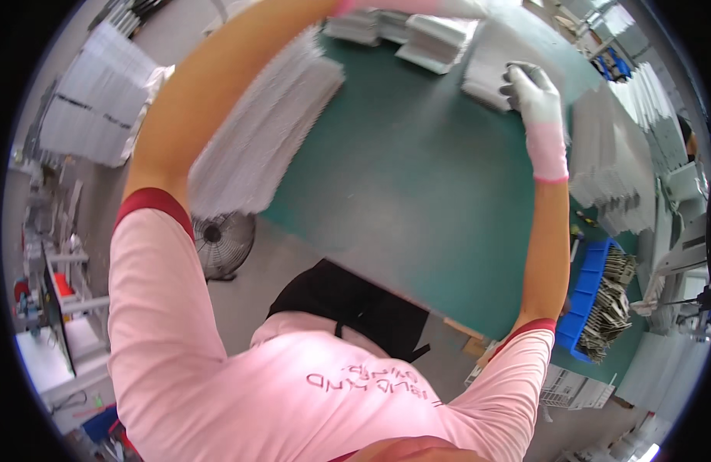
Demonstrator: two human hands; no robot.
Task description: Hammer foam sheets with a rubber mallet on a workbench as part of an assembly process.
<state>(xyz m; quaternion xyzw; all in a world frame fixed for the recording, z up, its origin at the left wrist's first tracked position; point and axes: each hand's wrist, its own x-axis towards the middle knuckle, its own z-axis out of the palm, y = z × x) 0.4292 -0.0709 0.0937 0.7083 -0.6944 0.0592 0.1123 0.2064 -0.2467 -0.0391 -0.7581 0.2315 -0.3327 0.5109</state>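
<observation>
Both my hands wear white gloves with pink cuffs. My right hand (534, 88) is at the near right part of a pile of white panels (494, 65) on the far side of the green tabletop (371, 169). Its grey-tipped fingers are bent and closed at the top panel's edge. Beyond, at the upper rim of the picture, my left hand (459, 8) reaches across to the far side of the same pile. It is blurred and partly cut off, so its fingers do not show clearly.
A long row of white ribbed panels (271, 131) lines the table's left side. Smaller white stacks (436, 42) lie at the far edge. On the right stand more panels (610, 158) and a blue bin (588, 296) of metal parts. A fan (224, 242) stands beyond the table's left edge.
</observation>
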